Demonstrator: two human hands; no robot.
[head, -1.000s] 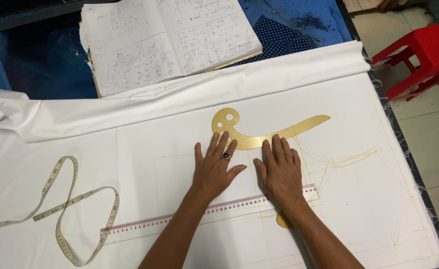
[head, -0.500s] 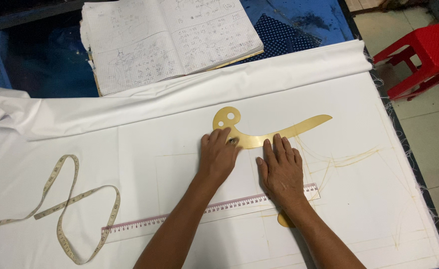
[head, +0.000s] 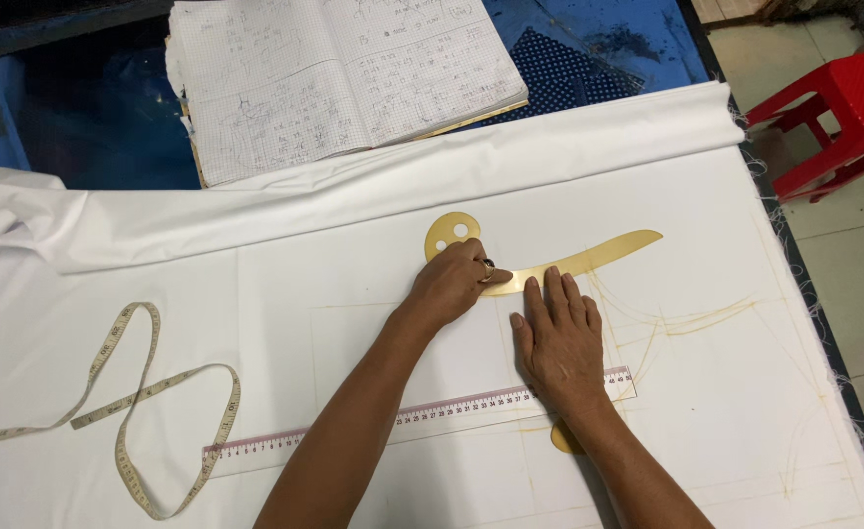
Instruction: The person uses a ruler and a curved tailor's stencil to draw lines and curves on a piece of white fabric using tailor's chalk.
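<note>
White fabric [head: 354,294] covers most of the counter, with faint yellow chalk lines [head: 687,318] drawn on its right part. A gold-coloured curved template [head: 599,257] lies on the fabric near the middle, its round two-holed end toward the left and its tapered tip pointing right. The left hand [head: 455,284] rests on the template just below the round end, fingers curled together and pinching at its edge; whether they grip a marker cannot be told. The right hand [head: 561,338] lies flat beside it, fingers spread and fingertips touching the template's lower edge, wrist crossing a clear straight ruler [head: 422,416]. A yellow tape measure [head: 138,411] loops at the left. An open squared-paper notebook [head: 344,78] lies above the fabric on the blue counter [head: 89,118]. A red plastic stool [head: 843,118] stands on the floor at the right.
</note>
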